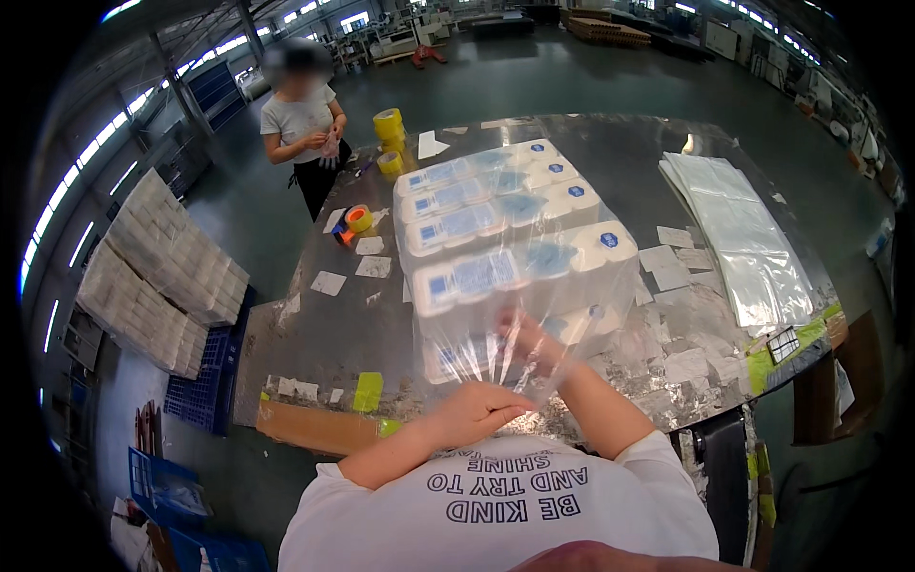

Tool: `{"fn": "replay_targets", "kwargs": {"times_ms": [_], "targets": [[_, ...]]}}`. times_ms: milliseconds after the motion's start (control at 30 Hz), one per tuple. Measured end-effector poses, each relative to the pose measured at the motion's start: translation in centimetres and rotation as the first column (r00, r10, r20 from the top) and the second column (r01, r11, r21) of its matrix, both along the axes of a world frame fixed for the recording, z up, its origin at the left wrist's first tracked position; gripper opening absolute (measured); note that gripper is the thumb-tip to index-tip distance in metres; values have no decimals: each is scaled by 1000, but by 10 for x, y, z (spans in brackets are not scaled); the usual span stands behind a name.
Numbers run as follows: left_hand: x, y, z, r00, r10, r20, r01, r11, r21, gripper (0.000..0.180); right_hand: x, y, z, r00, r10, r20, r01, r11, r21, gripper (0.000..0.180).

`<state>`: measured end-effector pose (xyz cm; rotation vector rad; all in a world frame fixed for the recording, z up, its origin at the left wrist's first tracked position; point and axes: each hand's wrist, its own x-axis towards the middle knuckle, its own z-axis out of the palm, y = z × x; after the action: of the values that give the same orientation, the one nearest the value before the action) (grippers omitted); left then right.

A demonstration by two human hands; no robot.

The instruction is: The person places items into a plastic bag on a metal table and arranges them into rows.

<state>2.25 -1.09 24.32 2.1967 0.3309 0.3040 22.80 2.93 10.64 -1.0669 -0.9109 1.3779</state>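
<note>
A clear plastic bag (534,276) holding white paper rolls with blue labels lies nearest me on the metal table (620,153). My right hand (526,336) is inside the bag's open mouth, fingers against the rolls. My left hand (481,408) pinches the bag's lower edge at the table's front. Three more filled packs (491,195) lie side by side behind it.
A stack of clear empty bags (739,229) lies at the right. Paper slips (672,257) are scattered around. An orange tape dispenser (355,221) and yellow tape rolls (389,129) sit far left, by a standing person (303,129). Wrapped packs (162,272) are stacked on the floor on blue crates.
</note>
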Motion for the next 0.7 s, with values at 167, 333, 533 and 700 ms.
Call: {"fn": "replay_targets", "kwargs": {"times_ms": [167,333,533,700], "targets": [[1,11,-32,996,25,-84,-30,998,-59,27,37,34,9,813,-39,580,-39,992,121,38],[-1,37,-78,949,270,-166,-258,962,91,24,90,8,-26,431,-654,622,630,711,311,42],[9,67,-129,882,470,-19,-395,761,515,20,112,-8,-13,145,-878,457,538,458,708,72],[17,84,-133,836,545,-67,-436,733,522,20,129,1,-20,281,-813,509,488,578,654,81]]}}
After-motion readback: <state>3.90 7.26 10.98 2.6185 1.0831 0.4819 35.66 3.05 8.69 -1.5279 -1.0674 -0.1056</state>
